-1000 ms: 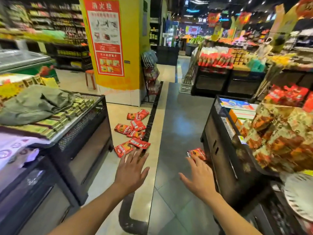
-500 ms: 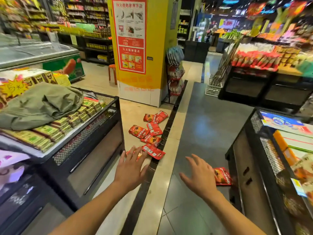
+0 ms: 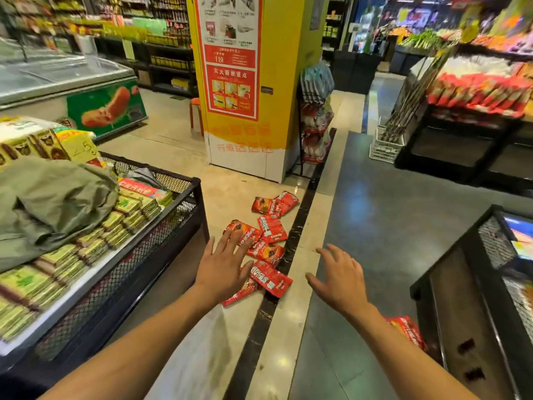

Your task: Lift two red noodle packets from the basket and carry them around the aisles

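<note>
One head-worn view, tilted down a shop aisle

A single wide-angle camera sits on the person's head and looks forward and down along the floor [image 3: 389, 226]. Both forearms enter from the bottom edge, so the left hand [image 3: 223, 268] and right hand [image 3: 339, 280] lie close under the lens. The yellow pillar [image 3: 284, 82] stands farther ahead, shelves beyond it. Straight lines bow toward the edges. No second view shares the scene.

floor: beige tile [image 3: 178, 145] left, grey tile [image 3: 389, 226] right, black strip [image 3: 300, 215] between | yellow pillar [image 3: 277, 82] ahead, red poster [image 3: 230, 67] | black mesh bin [image 3: 161, 226] left, second bin [image 3: 476, 298] right | chest freezer [image 3: 66, 82] far left | shelving [image 3: 161, 39] behind, dim aisle
</note>
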